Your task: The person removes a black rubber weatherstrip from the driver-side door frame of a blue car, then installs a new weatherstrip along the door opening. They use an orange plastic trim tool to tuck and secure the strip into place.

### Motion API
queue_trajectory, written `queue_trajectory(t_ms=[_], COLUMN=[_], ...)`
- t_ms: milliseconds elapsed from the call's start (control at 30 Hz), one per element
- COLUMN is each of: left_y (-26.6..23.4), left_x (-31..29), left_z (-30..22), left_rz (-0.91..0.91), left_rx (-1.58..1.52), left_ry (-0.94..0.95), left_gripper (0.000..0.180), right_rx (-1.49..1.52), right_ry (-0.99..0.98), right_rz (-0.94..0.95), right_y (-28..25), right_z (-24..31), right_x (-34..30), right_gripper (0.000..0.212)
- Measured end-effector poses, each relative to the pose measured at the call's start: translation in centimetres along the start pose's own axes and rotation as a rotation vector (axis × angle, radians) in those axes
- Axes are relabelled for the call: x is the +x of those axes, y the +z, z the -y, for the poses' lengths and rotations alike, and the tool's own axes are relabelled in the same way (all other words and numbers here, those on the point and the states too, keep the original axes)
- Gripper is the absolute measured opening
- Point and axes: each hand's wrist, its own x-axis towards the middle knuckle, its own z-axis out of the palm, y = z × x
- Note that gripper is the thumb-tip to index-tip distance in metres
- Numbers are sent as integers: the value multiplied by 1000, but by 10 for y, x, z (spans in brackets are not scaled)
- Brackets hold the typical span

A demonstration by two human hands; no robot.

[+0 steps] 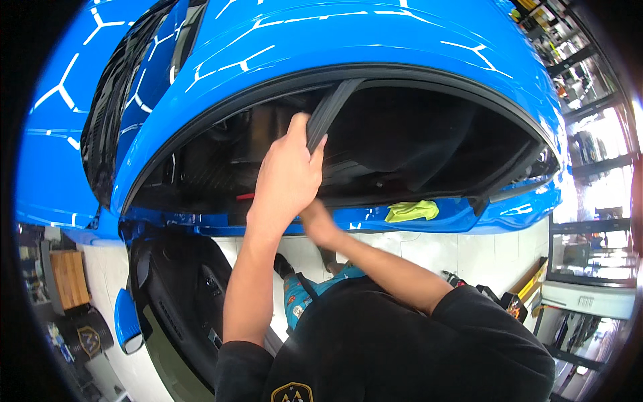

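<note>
My left hand (291,171) is closed round a dark grey strip (333,110) with lengthwise lines, which slants down from the roof edge across the open side of a blue car (288,50). Whether this is pillar trim or something loose, I cannot tell. Lower down, my right hand (319,224) is blurred beside my left wrist, close to the blue door sill (365,218); its fingers are hidden. A crumpled yellow-green cloth (412,212) lies on the sill to the right. The dark interior shows a small red item (245,196) near the sill.
An open black-lined car door (184,295) with a blue mirror (126,318) stands at lower left. Behind it are a wooden-fronted box (69,278) and a black drum (90,335). Shelving (593,141) and a white cabinet (586,300) line the right side.
</note>
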Motion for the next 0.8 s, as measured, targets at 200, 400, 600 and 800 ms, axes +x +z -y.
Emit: queue_trajectory(t_ms=[200,400,600,800], left_y=[12,33,84,131], left_x=[-8,-25,-55,-102], left_z=[11,15,27,59], left_rz=[-14,42,123,205], left_rx=[-97,-183,-177,-109], left_ry=[75,49,85,172], left_gripper=[20,21,31,45], right_rx=[110,362,578,526], right_ry=[11,-73,-105,70], right_rz=[-281,-294,-460,-741], right_y=[-110,-106,-105,-119], right_z=[110,173,188,165], right_x=[30,43,49,-4], right_gripper=[57,58,51,15])
